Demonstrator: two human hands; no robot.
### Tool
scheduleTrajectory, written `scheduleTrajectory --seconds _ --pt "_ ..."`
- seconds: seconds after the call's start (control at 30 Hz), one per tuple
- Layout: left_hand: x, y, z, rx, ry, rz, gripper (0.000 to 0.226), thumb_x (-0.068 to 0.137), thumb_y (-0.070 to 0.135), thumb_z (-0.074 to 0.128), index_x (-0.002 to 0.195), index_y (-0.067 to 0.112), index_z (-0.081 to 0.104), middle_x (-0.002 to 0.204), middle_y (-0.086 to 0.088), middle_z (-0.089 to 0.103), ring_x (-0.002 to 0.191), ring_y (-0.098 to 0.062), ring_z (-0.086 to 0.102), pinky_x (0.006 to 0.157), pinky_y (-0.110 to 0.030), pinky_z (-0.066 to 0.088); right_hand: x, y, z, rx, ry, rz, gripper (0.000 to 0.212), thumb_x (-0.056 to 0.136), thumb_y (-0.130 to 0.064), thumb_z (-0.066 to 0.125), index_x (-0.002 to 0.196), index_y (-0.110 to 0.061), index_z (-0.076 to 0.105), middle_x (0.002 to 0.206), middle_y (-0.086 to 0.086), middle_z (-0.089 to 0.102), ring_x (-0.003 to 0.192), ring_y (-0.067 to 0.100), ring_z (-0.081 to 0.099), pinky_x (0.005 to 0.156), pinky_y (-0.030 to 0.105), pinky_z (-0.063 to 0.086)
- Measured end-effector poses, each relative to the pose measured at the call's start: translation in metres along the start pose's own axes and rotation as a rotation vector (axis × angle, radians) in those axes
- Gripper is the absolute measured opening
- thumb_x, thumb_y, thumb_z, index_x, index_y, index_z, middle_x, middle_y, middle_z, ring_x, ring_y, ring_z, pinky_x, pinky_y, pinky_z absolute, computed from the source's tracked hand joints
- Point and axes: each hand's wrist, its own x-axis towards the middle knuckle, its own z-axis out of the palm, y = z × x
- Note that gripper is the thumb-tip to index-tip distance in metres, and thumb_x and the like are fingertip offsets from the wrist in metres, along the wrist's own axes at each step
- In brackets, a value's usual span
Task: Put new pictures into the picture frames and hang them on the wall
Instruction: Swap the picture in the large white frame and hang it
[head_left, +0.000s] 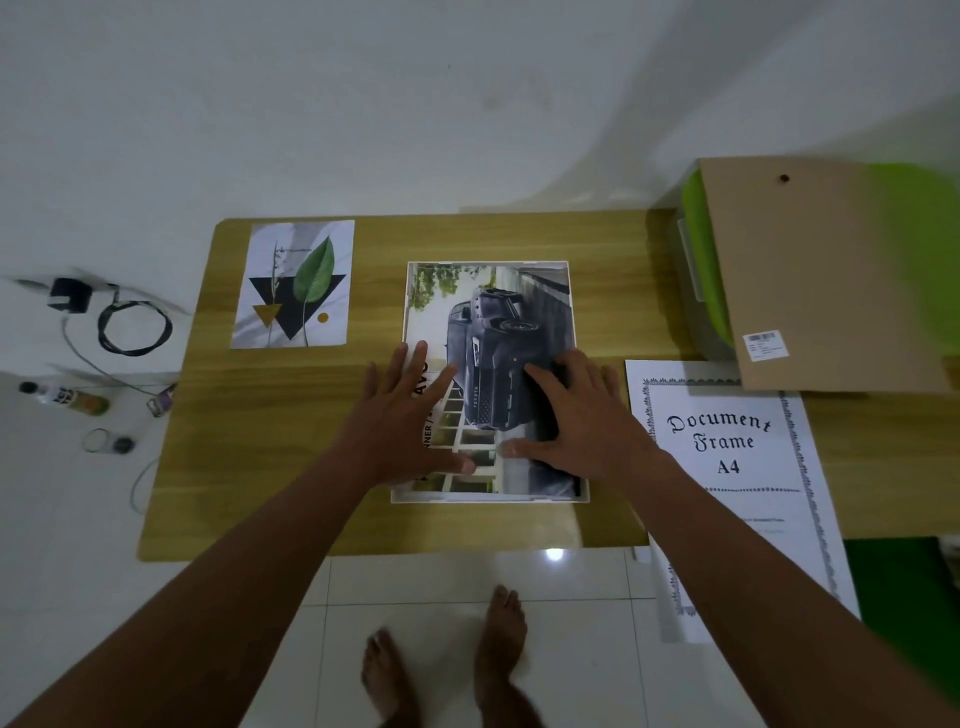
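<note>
Left hand (410, 415) and right hand (576, 415) are both spread flat, fingers straight, on the near half of the dark-car paper print (493, 322) in the white rectangular frame (488, 263) on the light wooden table (613, 249), long axis near-to-far, brown hardboard backing (831, 280) off far right, nearer the right hand.

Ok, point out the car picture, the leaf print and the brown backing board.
car picture (491, 332), head view, on the dark car's body
leaf print (311, 275), head view, on the green leaf
backing board (821, 275), head view, on its bare brown middle
</note>
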Motion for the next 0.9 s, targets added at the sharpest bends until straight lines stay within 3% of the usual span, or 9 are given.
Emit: scheduleTrajectory --seconds 0.07,0.13,0.23,0.47,0.73,0.9 --pt "-0.003 0.001 0.0 -0.04 0.023 -0.009 0.124 0.055 0.102 0.029 0.152 0.038 -0.014 0.159 -0.008 -0.028 0.145 -0.029 -0.029 0.118 -0.059 -0.006 0.002 0.0 -0.002 -0.008 0.058 0.016 0.107 0.066 -0.097 0.034 0.147 -0.027 0.029 0.147 0.011 0.027 0.141 0.034 0.023 0.113 0.059 0.023" --pt "-0.005 0.002 0.0 -0.077 0.05 -0.027 0.121 0.057 0.1 0.03 0.152 0.038 -0.012 0.16 -0.007 -0.024 0.146 -0.028 -0.026 0.119 -0.059 -0.003 0.005 -0.001 -0.002 0.031 0.031 0.028 0.109 0.066 -0.096 0.039 0.149 -0.027 0.024 0.159 0.012 0.01 0.149 0.034 0.006 0.117 0.062 0.013" --pt "-0.006 0.0 -0.001 -0.077 0.039 -0.034 0.119 0.06 0.099 0.026 0.15 0.035 -0.019 0.158 -0.004 -0.031 0.145 -0.028 -0.028 0.119 -0.056 -0.005 0.006 -0.003 0.0 0.066 -0.085 0.061 0.12 0.067 -0.092 0.047 0.156 -0.026 0.003 0.164 0.01 -0.013 0.151 0.029 -0.016 0.117 0.064 0.0" --pt "-0.005 0.0 -0.006 -0.022 0.041 -0.023 0.115 0.07 0.092 0.036 0.156 0.027 -0.005 0.161 -0.007 -0.021 0.147 -0.025 -0.022 0.12 -0.051 -0.006 0.009 -0.003 -0.003 0.001 -0.09 0.074 0.118 0.071 -0.087 0.052 0.157 -0.024 0.0 0.164 0.011 -0.01 0.151 0.029 -0.014 0.118 0.062 0.002" --pt "0.0 -0.001 -0.004 0.053 0.052 -0.009 0.111 0.072 0.093 0.025 0.154 0.029 -0.012 0.159 -0.007 -0.025 0.147 -0.025 -0.023 0.12 -0.054 -0.002 0.014 0.001 -0.007 0.02 -0.102 0.065 0.099 0.087 -0.072 0.048 0.158 -0.024 -0.001 0.164 0.011 -0.015 0.151 0.028 -0.017 0.119 0.061 0.007" --pt "0.002 -0.002 -0.005 0.022 0.055 -0.009 0.113 0.071 0.093 0.03 0.155 0.028 -0.009 0.159 -0.006 -0.026 0.146 -0.026 -0.025 0.12 -0.055 -0.004 0.016 0.0 -0.006 0.018 -0.093 0.069 0.095 0.088 -0.068 0.049 0.158 -0.025 0.002 0.164 0.011 -0.012 0.151 0.027 -0.015 0.119 0.061 0.004"
